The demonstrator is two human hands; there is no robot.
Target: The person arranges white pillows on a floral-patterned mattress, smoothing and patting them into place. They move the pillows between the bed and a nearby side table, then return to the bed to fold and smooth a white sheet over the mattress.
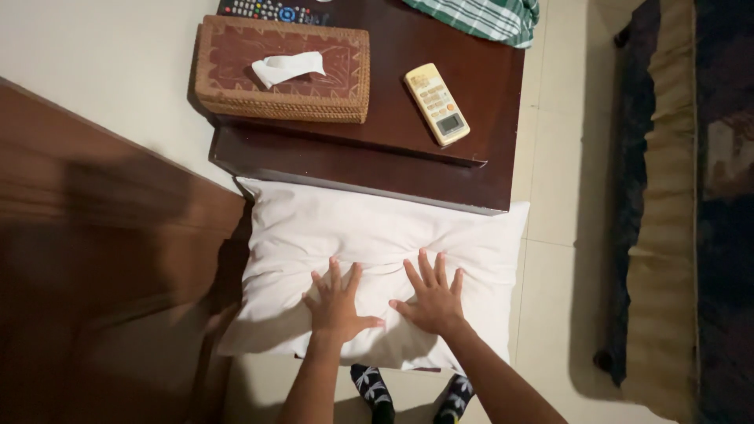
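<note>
Below my chin, two patterned socks (412, 396). My left hand (336, 305) and right hand (430, 297) lie flat, fingers splayed wide, gripping nothing, on one white pillow (377, 235) wedged against the dark wooden table (345, 161). Risk: pressed unevenly, the pillow may slide floorward. Beyond: one woven tissue box (281, 69), one cream remote (437, 104), one black remote (271, 9).

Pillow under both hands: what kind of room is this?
Likely a bedroom at home. A white pillow lies against a dark wooden table that holds a tissue box and a remote; a bed edge runs alongside.
</note>
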